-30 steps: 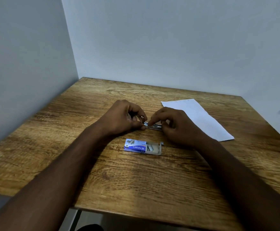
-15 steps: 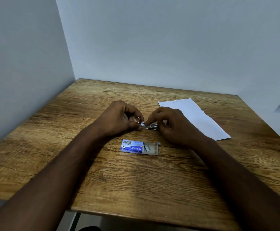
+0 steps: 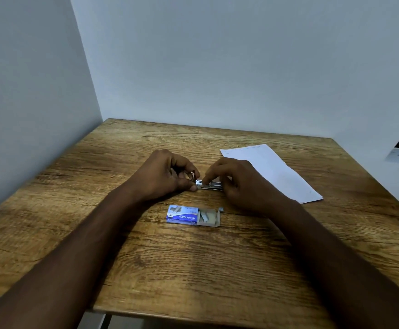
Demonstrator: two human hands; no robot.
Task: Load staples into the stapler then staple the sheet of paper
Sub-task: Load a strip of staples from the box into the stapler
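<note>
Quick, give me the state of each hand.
Left hand: closed on the stapler, holding its left end.
Right hand: fingertips pinched on the stapler's metal channel.

1. Table: wood-grain top, brown, strongly figured, matt with a faint sheen toward the far edge.
2. Stapler: bright metal, shiny, catches light between the fingers.
3. Staple box: thin card, glossy blue and white printed sleeve; grey matt inner tray.
4. Staples: dull grey metal strips.
5. Sheet of paper: white, smooth, matt.
6. Walls: plain, pale, matt.
</note>
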